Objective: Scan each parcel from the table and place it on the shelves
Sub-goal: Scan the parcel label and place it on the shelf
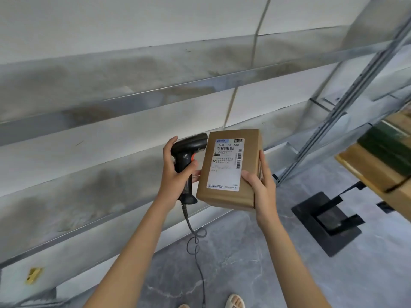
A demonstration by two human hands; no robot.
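- Metal shelves [155,94] run across the left and ahead; a black floor plate [327,221] lies to the right, with stacked boxes [378,165] at the right edge.
- The parcel [229,167] is a brown cardboard box with a white barcode label [226,163] facing up, held in the air in front of the shelves.
- The right hand [260,187] grips its right side, thumb on top.
- The left hand [175,170] curls round the black scanner [189,156], beside the parcel; its cable [195,241] hangs down.

White plain wall [133,18] behind. Grey marbled stone floor [255,263] below, thin white veins. Black flat rectangular floor plate [311,210] right of centre. Small yellow tag [33,275] low left. Even, soft light.
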